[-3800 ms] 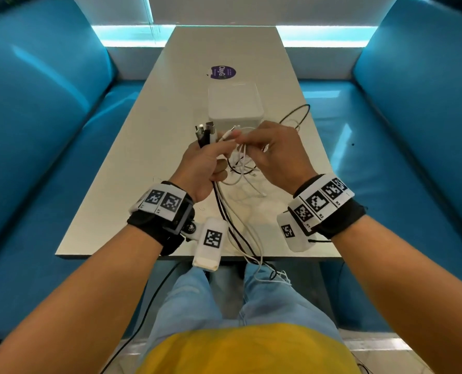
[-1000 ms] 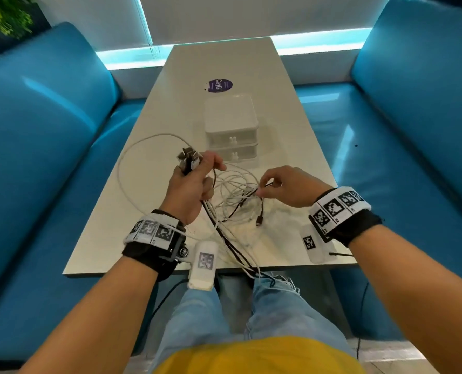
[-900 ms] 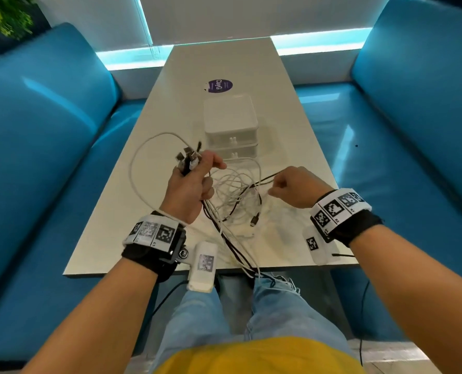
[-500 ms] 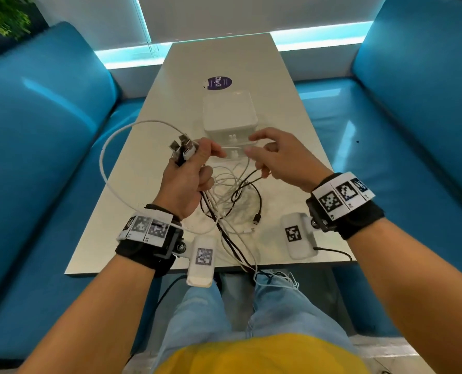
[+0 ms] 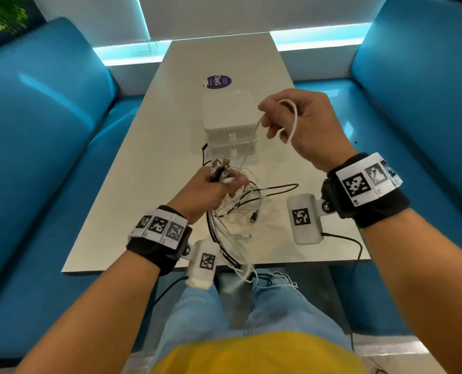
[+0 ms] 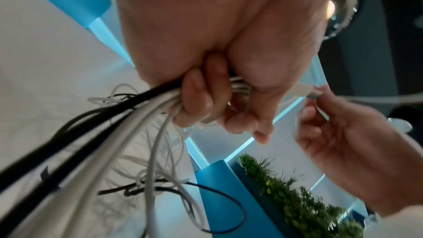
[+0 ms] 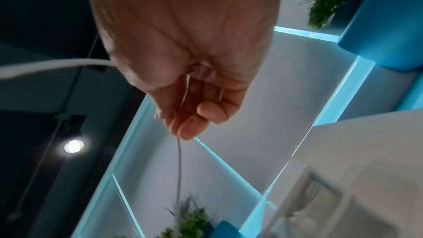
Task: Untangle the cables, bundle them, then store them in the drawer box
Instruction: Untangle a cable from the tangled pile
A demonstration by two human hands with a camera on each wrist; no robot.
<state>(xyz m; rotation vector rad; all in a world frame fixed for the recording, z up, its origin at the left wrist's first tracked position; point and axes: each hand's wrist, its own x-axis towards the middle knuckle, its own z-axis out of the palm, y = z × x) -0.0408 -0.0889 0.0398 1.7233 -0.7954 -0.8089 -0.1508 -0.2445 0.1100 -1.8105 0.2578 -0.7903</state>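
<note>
left fingers point(image 5: 234, 182) clench cable bundle point(image 5: 235, 211); right fingers point(image 5: 273, 117) curl round white cable point(image 5: 294, 117).

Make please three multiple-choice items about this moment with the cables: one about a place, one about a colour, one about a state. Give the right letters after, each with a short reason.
1. Where does the drawer box stand?
A. on the table, beyond the hands
B. on the blue seat
C. on the person's lap

2. What colour is the cable lifted by the right hand?
A. black
B. white
C. red

3. What is the state of the left hand?
A. flat and open on the table
B. hanging idle below the table
C. gripping a bunch of cable ends

Answers:
1 A: the head view shows the box on the tabletop, farther away than both hands.
2 B: a white loop runs through the raised right hand.
3 C: in the left wrist view its fingers curl round black and white cables.
</note>
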